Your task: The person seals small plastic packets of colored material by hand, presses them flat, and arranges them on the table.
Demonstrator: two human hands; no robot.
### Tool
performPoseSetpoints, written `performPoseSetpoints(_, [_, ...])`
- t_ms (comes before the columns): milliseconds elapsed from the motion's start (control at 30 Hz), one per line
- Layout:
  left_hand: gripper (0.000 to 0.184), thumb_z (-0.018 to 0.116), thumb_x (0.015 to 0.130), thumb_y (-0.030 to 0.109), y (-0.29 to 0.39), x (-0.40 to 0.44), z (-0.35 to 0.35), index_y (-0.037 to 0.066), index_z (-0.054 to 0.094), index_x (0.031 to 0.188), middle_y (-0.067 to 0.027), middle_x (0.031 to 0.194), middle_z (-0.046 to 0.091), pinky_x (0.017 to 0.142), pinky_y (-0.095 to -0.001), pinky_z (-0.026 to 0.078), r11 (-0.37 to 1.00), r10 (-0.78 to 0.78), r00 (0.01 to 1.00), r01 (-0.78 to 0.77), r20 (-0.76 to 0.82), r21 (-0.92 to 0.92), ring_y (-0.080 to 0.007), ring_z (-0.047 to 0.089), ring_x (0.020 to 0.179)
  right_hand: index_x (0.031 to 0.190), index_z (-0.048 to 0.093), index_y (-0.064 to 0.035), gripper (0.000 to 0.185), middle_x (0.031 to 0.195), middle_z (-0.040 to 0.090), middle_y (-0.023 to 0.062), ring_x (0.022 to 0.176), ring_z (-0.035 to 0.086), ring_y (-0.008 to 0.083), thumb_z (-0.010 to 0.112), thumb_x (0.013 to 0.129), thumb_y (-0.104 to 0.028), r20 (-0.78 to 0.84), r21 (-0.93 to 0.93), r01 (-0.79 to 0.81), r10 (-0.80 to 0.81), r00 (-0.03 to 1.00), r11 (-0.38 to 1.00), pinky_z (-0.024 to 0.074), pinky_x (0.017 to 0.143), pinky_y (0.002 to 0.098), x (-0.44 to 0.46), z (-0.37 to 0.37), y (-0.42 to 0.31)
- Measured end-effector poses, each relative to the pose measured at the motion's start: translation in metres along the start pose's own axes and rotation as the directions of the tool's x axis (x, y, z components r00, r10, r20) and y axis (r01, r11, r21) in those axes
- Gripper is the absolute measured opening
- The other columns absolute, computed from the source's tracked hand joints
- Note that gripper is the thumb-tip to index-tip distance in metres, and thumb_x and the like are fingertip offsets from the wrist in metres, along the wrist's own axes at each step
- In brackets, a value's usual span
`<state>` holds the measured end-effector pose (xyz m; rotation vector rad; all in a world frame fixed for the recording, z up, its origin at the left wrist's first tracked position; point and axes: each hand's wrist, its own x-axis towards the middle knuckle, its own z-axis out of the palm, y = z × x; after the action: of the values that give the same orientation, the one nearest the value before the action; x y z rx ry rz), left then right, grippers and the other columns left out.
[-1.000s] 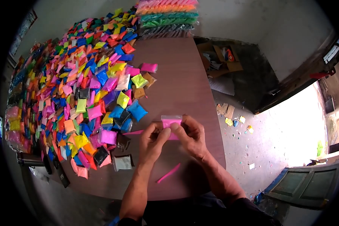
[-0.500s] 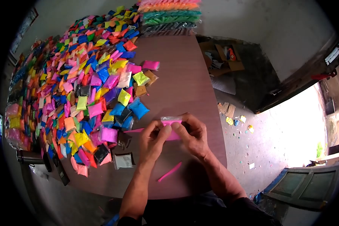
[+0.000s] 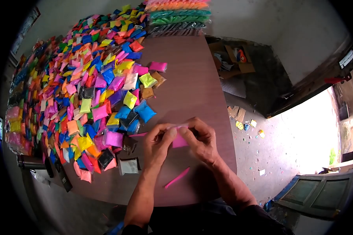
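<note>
Currently, one pink plastic sachet (image 3: 179, 142) sits above the worktop (image 3: 180, 90), left hand (image 3: 157, 143) and right hand (image 3: 202, 141) each in pinched grip at its upper edge; step: apparently edge-pressing, calling next for even thumb pressure.

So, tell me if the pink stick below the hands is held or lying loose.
Loose: the pink stick lies on the table, untouched.

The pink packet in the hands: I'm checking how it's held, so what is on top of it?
Over the upper part of the pink packet lie thumbs of the left hand and right hand. Pink shows below; what they cover is hidden.
</note>
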<state>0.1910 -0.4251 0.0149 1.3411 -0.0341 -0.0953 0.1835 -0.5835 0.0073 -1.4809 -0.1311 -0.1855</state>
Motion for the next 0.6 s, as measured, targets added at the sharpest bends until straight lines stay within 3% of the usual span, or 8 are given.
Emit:
performPoseSetpoints(167, [0.012, 0.071, 0.098, 0.014, -0.002, 0.001, -0.002, 0.003, 0.071, 0.100, 0.0069, 0.080, 0.060, 0.061, -0.0193, 0.037, 0.992, 0.097, 0.995, -0.095, -0.025, 0.088, -0.0011, 0.049, 0.071, 0.101, 0.071, 0.0005, 0.012, 0.092, 0.064, 0.0049, 0.081, 0.057, 0.0095, 0.073, 0.095, -0.010, 0.029, -0.130, 0.043, -0.040, 0.999, 0.991, 0.0468, 0.072, 0.0261, 0.000, 0.001, -0.006])
performPoseSetpoints(233, [0.012, 0.071, 0.098, 0.014, -0.001, 0.000, 0.000, 0.002, 0.071, 0.099, 0.0070, 0.080, 0.060, 0.061, -0.0193, 0.037, 0.984, 0.129, 0.991, -0.123, -0.036, 0.131, -0.0012, 0.049, 0.071, 0.097, 0.069, 0.0011, 0.005, 0.089, 0.063, 0.0016, 0.080, 0.056, 0.0074, 0.069, 0.093, -0.002, 0.013, -0.144, -0.001, 0.003, 1.000, 0.990, 0.0443, 0.071, 0.0244, 0.000, 0.003, -0.011])
performPoseSetpoints(300, [0.013, 0.071, 0.098, 0.014, 0.000, -0.001, 0.002, 0.002, 0.071, 0.099, 0.0071, 0.080, 0.060, 0.061, -0.0192, 0.037, 0.960, 0.200, 0.977, -0.181, -0.071, 0.215, -0.0012, 0.049, 0.072, 0.099, 0.070, 0.0010, 0.008, 0.092, 0.065, 0.0037, 0.081, 0.057, 0.0086, 0.070, 0.094, -0.005, 0.003, -0.115, -0.056, 0.057, 0.998, 0.992, 0.0457, 0.071, 0.0254, -0.001, 0.003, -0.012])
performPoseSetpoints(367, [0.013, 0.071, 0.098, 0.014, 0.003, -0.002, 0.003, 0.002, 0.070, 0.100, 0.0070, 0.080, 0.059, 0.061, -0.0192, 0.037, 0.966, 0.183, 0.981, -0.168, -0.060, 0.198, -0.0013, 0.049, 0.072, 0.102, 0.070, 0.0008, 0.012, 0.095, 0.066, 0.0057, 0.082, 0.058, 0.0097, 0.072, 0.095, -0.009, -0.005, -0.085, -0.111, 0.110, 0.994, 0.990, 0.0472, 0.072, 0.0264, -0.001, 0.002, -0.009])
performPoseSetpoints(433, [0.013, 0.072, 0.097, 0.014, 0.005, -0.001, 0.005, 0.002, 0.070, 0.101, 0.0069, 0.081, 0.059, 0.061, -0.0192, 0.037, 0.971, 0.168, 0.985, -0.156, -0.049, 0.183, -0.0015, 0.049, 0.072, 0.101, 0.070, 0.0008, 0.011, 0.095, 0.067, 0.0054, 0.083, 0.059, 0.0102, 0.072, 0.095, -0.008, -0.025, 0.005, 0.020, -0.020, 0.999, 1.000, 0.0477, 0.073, 0.0269, 0.000, 0.002, -0.001])
performPoseSetpoints(533, [0.014, 0.071, 0.098, 0.014, 0.003, 0.001, 0.009, 0.002, 0.070, 0.104, 0.0070, 0.080, 0.058, 0.061, -0.0191, 0.036, 0.995, 0.091, 0.995, -0.089, -0.034, 0.049, -0.0009, 0.048, 0.071, 0.101, 0.071, 0.0005, 0.010, 0.095, 0.067, 0.0055, 0.084, 0.060, 0.0110, 0.072, 0.095, -0.008, -0.040, 0.042, 0.003, -0.001, 0.999, 0.999, 0.0481, 0.074, 0.0275, 0.000, -0.002, 0.002])
performPoseSetpoints(600, [0.012, 0.070, 0.098, 0.014, -0.001, 0.002, 0.001, 0.003, 0.068, 0.102, 0.0075, 0.078, 0.056, 0.059, -0.0192, 0.034, 0.996, 0.034, 0.996, -0.040, 0.080, 0.081, -0.0005, 0.046, 0.069, 0.101, 0.071, 0.0001, 0.011, 0.096, 0.067, 0.0053, 0.085, 0.060, 0.0112, 0.073, 0.095, -0.008, -0.035, 0.013, 0.009, -0.008, 0.999, 1.000, 0.0481, 0.074, 0.0275, 0.000, -0.003, 0.000])
